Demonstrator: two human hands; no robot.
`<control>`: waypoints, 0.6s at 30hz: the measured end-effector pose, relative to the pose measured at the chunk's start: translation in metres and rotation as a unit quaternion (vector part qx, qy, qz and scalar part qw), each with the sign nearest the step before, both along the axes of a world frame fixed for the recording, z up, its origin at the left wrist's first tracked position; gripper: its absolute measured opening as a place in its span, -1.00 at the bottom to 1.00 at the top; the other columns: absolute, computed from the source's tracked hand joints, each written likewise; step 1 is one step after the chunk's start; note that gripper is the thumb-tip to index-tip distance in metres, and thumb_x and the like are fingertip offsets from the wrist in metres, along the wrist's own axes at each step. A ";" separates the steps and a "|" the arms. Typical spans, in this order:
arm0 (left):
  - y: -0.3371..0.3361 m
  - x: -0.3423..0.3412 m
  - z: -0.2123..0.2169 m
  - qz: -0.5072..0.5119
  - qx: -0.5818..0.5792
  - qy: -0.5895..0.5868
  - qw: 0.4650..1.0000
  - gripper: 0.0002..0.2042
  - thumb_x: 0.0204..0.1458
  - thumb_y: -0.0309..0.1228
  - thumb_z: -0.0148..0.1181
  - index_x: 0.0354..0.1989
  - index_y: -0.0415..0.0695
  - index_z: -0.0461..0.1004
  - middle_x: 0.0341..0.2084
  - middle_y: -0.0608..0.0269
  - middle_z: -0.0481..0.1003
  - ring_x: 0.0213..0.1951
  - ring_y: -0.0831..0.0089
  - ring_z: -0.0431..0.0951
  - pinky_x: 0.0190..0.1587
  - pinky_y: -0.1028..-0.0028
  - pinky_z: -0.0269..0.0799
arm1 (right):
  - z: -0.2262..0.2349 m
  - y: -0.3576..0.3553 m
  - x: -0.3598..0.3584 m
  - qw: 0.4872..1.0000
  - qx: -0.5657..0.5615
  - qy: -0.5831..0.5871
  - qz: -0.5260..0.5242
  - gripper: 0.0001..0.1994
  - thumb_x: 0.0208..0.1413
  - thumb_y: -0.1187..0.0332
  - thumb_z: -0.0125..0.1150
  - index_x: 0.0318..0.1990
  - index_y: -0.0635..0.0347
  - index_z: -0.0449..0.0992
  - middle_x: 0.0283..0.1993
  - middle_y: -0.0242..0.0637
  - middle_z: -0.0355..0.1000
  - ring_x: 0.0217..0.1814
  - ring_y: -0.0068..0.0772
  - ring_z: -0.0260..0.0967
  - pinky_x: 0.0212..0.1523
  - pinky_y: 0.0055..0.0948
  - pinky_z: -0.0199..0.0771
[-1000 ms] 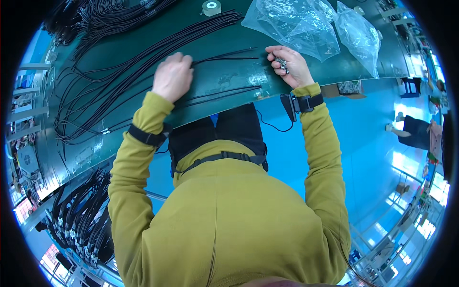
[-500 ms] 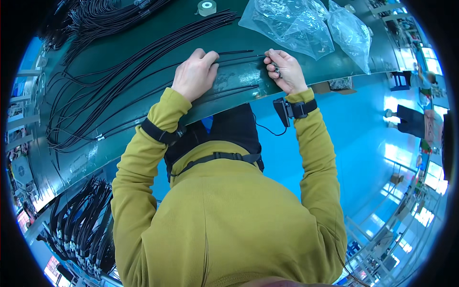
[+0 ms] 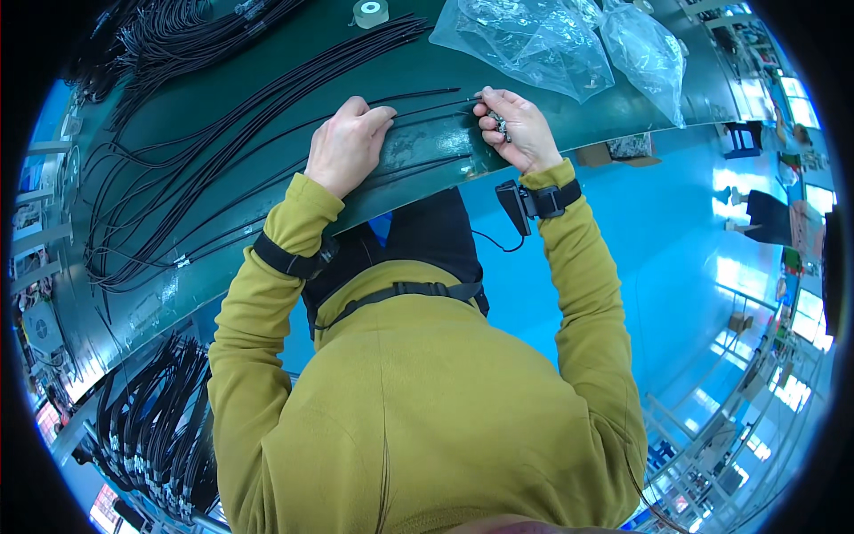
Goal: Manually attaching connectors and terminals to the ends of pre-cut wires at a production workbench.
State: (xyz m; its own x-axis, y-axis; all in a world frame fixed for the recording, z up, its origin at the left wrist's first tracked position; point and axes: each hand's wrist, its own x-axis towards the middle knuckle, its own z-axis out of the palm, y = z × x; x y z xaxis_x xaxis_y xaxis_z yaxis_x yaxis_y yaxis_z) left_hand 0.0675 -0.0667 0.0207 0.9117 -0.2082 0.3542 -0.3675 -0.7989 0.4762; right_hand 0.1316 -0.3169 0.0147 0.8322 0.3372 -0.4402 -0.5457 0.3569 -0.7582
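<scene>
Black cable (image 3: 431, 110), upper centre of the frame, is pinched in my left hand (image 3: 347, 146); its tip meets the pinching thumb and forefinger of my right hand (image 3: 520, 131), other fingers curled round metal fittings (image 3: 502, 127). I'd judge I'm working that tip, which calls for steady alignment; a neighbouring cable (image 3: 427, 93) crowds close, a clear plastic bag (image 3: 534, 49) upper right.

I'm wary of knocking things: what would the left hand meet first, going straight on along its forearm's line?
Probably the black cable bundle beyond the left hand, though the hand's height above the table is unclear.
</scene>
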 end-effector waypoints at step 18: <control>-0.037 0.009 0.010 -0.005 -0.186 0.058 0.981 -0.89 -0.01 -0.49 0.20 -0.32 -0.23 0.51 -0.50 0.06 0.51 -0.41 0.16 0.55 -0.34 0.35 0.47 | 0.015 0.017 -0.018 0.992 0.026 -0.042 0.117 -0.78 0.29 0.38 -0.07 -0.05 0.36 0.36 -0.32 -0.33 0.36 -0.45 -0.69 0.20 -0.61 -0.74 0.18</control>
State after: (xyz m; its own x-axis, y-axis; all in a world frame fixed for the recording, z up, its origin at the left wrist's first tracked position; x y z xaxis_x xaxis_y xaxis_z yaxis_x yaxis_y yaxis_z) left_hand 0.0764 -0.1034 0.0310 0.9491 -0.0930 0.3010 -0.3000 -0.5585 0.7734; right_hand 0.1137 -0.3002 0.0295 0.7609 0.5466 -0.3497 -0.5543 0.2671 -0.7883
